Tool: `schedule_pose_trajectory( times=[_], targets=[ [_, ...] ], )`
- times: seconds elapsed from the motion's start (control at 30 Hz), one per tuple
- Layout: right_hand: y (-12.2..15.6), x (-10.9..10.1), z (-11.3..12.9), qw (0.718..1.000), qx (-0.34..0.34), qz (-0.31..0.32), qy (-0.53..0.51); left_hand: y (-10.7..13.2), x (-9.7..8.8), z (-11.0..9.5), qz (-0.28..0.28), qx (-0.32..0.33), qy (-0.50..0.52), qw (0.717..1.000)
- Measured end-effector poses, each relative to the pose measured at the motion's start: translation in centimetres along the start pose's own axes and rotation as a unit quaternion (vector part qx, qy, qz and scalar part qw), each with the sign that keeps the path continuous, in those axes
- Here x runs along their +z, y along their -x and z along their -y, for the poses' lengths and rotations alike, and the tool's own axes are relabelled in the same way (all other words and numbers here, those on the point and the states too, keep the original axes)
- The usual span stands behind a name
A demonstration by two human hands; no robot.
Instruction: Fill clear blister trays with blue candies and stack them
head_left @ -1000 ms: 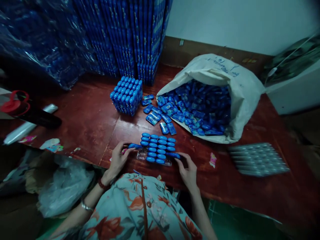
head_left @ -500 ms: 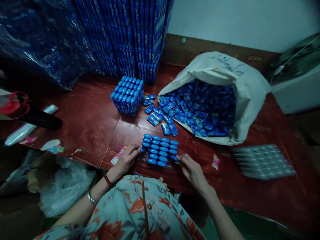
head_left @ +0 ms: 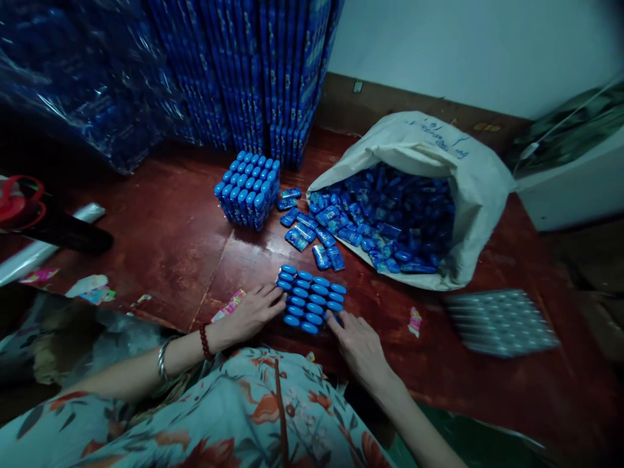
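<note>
A small block of blue packets (head_left: 311, 297) stands on the red-brown table (head_left: 170, 227) in front of me. My left hand (head_left: 253, 312) presses its fingers flat against the block's left side. My right hand (head_left: 355, 341) rests its fingertips against the block's lower right corner, fingers stretched out. Neither hand grips anything. Beyond, a taller stacked cube of the same blue packets (head_left: 248, 190) stands upright. Loose blue packets (head_left: 312, 234) spill from an open white sack (head_left: 439, 162) lying on its side.
Tall stacks of blue packs (head_left: 263, 71) and plastic-wrapped bundles (head_left: 82, 78) line the back. A grey tray (head_left: 500, 322) lies at right. Red-handled scissors (head_left: 19, 201), paper scraps (head_left: 88, 286) and a small wrapper (head_left: 415, 321) lie about. A crumpled plastic bag sits at lower left.
Both hands closed in on the small block and pushed the packets tighter together. The stray packets at its left and right edges are now tucked in.
</note>
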State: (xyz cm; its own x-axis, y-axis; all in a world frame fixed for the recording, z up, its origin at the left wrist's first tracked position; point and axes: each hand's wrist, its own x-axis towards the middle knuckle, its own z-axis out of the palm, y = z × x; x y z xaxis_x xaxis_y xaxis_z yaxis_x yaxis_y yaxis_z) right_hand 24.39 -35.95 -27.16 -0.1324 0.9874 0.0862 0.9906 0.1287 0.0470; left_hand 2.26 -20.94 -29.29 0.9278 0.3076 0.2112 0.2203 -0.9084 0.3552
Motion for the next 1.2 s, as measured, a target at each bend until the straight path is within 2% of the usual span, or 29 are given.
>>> schedule_pose_trajectory(
  times=[0.07, 0.17, 0.23, 0.3, 0.33, 0.4, 0.5, 0.57, 0.63, 0.77, 0.83, 0.9, 0.97, 1.0, 1.03, 1.13, 1.2],
  targets=[
    [0.6, -0.3, -0.2, 1.0, 0.013, -0.026, 0.011, 0.7, 0.2, 0.2, -0.05, -0.02, 0.0, 0.999],
    [0.6, -0.7, -1.3, 0.994, 0.077, -0.071, -0.005, 0.6, 0.4, 1.6, -0.13, -0.069, 0.067, 0.987],
    [-0.8, -0.5, -2.6, 0.984, 0.137, -0.098, -0.064, -0.9, 0.5, 3.3, -0.174, -0.128, 0.123, 0.969],
    [-3.3, 0.1, -4.2, 0.969, 0.177, -0.099, -0.139, -3.7, 0.5, 5.4, -0.201, -0.197, 0.151, 0.948],
    [-5.0, 0.4, -5.0, 0.965, 0.181, -0.085, -0.17, -5.3, 0.5, 6.5, -0.201, -0.224, 0.153, 0.941],
    [-8.3, 1.2, -6.3, 0.962, 0.171, -0.041, -0.207, -8.7, 0.8, 8.1, -0.165, -0.254, 0.142, 0.942],
    [-12.3, 2.0, -7.2, 0.963, 0.19, 0.043, -0.186, -12.5, 1.5, 9.5, -0.106, -0.288, 0.105, 0.946],
    [-13.7, 2.2, -7.0, 0.966, 0.205, 0.066, -0.14, -13.8, 2.0, 9.7, -0.093, -0.294, 0.097, 0.946],
    [-14.0, 2.4, -6.7, 0.971, 0.2, 0.062, -0.119, -14.0, 2.5, 9.8, -0.094, -0.287, 0.105, 0.947],
    [-12.8, 2.8, -7.2, 0.971, 0.169, 0.054, -0.158, -12.2, 2.6, 10.1, -0.114, -0.275, 0.135, 0.945],
    [-11.1, 3.0, -8.3, 0.964, 0.181, 0.023, -0.196, -10.4, 2.3, 10.2, -0.138, -0.273, 0.145, 0.941],
    [-8.4, 2.9, -9.5, 0.929, 0.237, -0.054, -0.279, -8.2, 1.7, 9.9, -0.186, -0.271, 0.157, 0.931],
    [-4.6, 2.3, -10.4, 0.858, 0.312, -0.117, -0.391, -5.4, 0.9, 9.1, -0.241, -0.273, 0.182, 0.914],
    [-2.4, 1.9, -10.6, 0.827, 0.338, -0.112, -0.436, -3.9, 0.4, 8.4, -0.262, -0.279, 0.198, 0.902],
    [-0.2, 1.3, -10.6, 0.811, 0.343, -0.073, -0.469, -2.3, -0.1, 7.6, -0.273, -0.29, 0.219, 0.891],
    [5.2, -0.1, -9.1, 0.806, 0.324, 0.037, -0.494, 2.0, -1.3, 4.8, -0.293, -0.357, 0.263, 0.847],
    [6.7, -0.2, -6.8, 0.8, 0.33, 0.057, -0.499, 3.8, -1.5, 2.8, -0.296, -0.385, 0.28, 0.828]
  ],
)
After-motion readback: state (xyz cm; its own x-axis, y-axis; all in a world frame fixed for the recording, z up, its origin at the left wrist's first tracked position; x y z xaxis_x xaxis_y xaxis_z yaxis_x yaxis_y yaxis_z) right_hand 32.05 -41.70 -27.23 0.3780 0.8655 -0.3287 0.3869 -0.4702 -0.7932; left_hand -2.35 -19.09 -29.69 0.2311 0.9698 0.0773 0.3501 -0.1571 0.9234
